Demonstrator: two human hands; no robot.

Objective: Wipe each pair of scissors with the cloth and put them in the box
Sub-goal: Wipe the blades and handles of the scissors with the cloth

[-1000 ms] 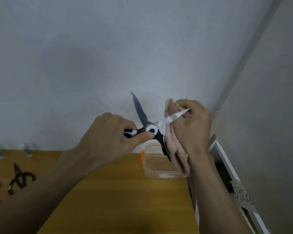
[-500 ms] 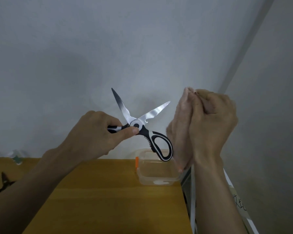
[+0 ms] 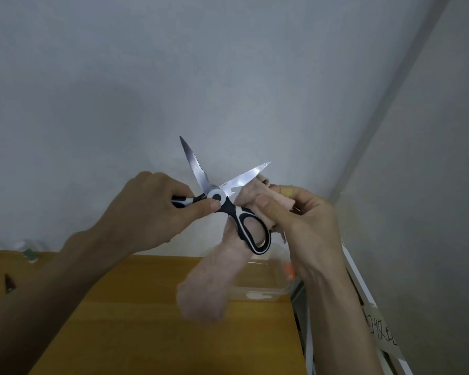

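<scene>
Left hand (image 3: 152, 209) raised at chest height, fingers curled round one handle of scissors (image 3: 222, 196), thumb pressed beside pivot. Blades held spread, tips pointed up and away; right-hand blade slanted toward right hand (image 3: 303, 223). Cloth (image 3: 214, 277) pinched there, bunched against that blade's base, tail hung down. Box (image 3: 266, 288) seen below on table (image 3: 146, 320).

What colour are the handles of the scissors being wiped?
Black with white trim on the scissors, clearest in the head view.
</scene>
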